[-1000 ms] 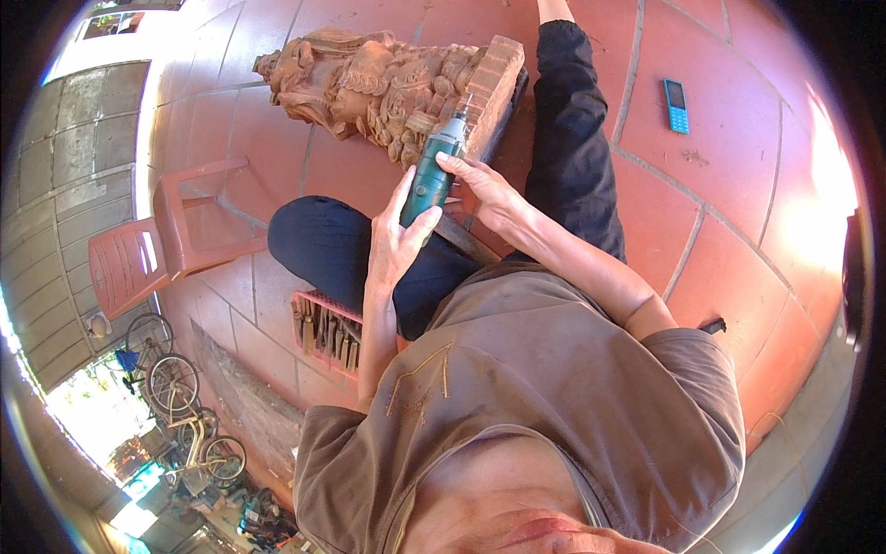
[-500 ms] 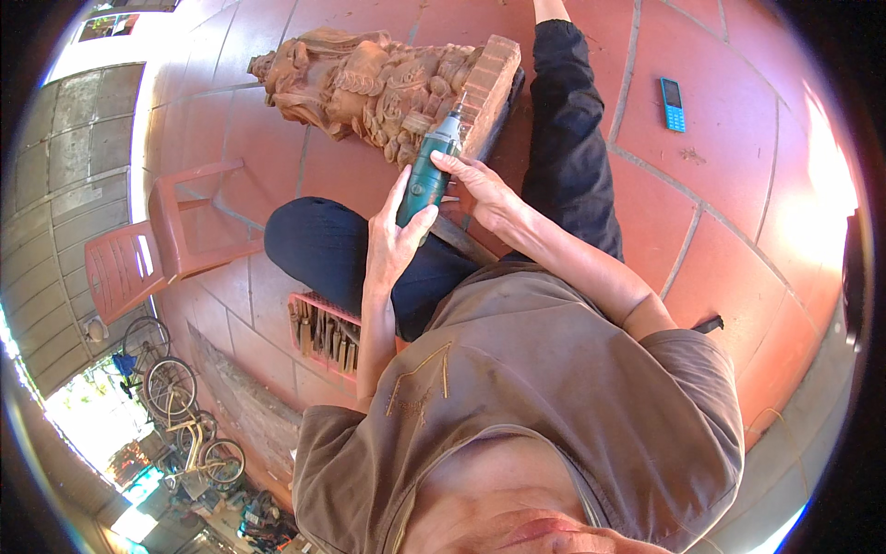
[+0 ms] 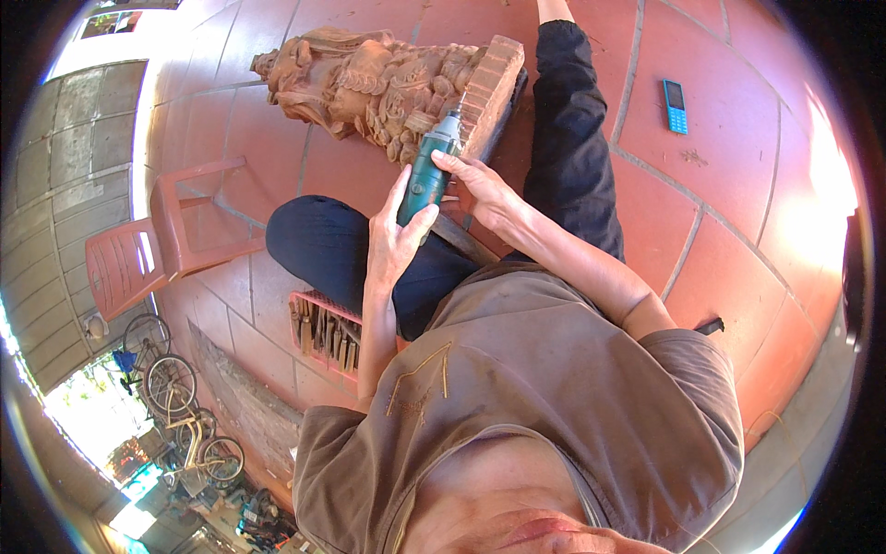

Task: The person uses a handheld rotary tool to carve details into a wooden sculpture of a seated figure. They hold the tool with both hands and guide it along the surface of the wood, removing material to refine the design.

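Teal rotary carving tool point(image 3: 426, 171) held nose-up against the carved wooden statue point(image 3: 369, 88), which lies on the red floor tiles point(image 3: 738, 185) beyond the knees. Left hand point(image 3: 395, 242) wrapped closed round the tool's rear; right hand point(image 3: 480, 189) closed on its front, steadying. Judgement: a light, braced two-handed hold would keep the bit from skating. Red tray point(image 3: 323, 328) under the left thigh holds chisels.

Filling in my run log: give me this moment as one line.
left hand: grips green rotary tool | right hand: steadies tool near tip | tip: at wooden carving lying on tiled floor | blue phone: apart
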Demonstrator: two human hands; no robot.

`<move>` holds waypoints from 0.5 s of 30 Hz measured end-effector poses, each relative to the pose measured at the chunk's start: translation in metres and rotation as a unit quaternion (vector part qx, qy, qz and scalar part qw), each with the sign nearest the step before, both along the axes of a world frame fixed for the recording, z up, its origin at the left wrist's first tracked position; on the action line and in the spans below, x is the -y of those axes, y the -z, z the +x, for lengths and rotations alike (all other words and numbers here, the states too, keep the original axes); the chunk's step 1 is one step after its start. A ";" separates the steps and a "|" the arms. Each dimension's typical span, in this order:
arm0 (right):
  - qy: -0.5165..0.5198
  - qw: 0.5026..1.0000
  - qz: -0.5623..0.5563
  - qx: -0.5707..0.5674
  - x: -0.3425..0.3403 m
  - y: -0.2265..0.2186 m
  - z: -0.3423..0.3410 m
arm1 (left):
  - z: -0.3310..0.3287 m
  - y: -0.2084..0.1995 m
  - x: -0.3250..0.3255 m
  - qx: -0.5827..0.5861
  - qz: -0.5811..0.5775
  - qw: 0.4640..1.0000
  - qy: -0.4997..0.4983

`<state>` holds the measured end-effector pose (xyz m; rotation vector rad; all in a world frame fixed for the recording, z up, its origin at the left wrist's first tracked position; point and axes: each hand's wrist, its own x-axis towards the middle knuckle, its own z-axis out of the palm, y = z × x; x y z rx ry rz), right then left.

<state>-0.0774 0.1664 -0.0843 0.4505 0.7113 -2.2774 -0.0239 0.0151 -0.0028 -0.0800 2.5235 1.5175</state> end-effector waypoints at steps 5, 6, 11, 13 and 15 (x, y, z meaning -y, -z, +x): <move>0.013 1.000 -0.011 0.007 -0.001 -0.005 0.003 | 0.000 -0.002 0.001 0.040 -0.020 0.999 0.000; 0.015 1.000 -0.011 0.006 -0.001 -0.004 0.003 | 0.000 -0.001 0.002 0.036 -0.017 0.999 0.000; 0.017 1.000 0.004 0.007 -0.002 -0.007 0.003 | 0.000 0.000 0.000 0.029 -0.008 1.000 -0.002; 0.016 1.000 0.006 0.007 -0.002 -0.007 0.002 | 0.000 0.003 0.000 -0.008 0.001 1.000 -0.001; 0.014 1.000 0.005 0.006 -0.002 -0.007 0.002 | 0.000 0.004 0.000 -0.017 0.007 1.000 -0.004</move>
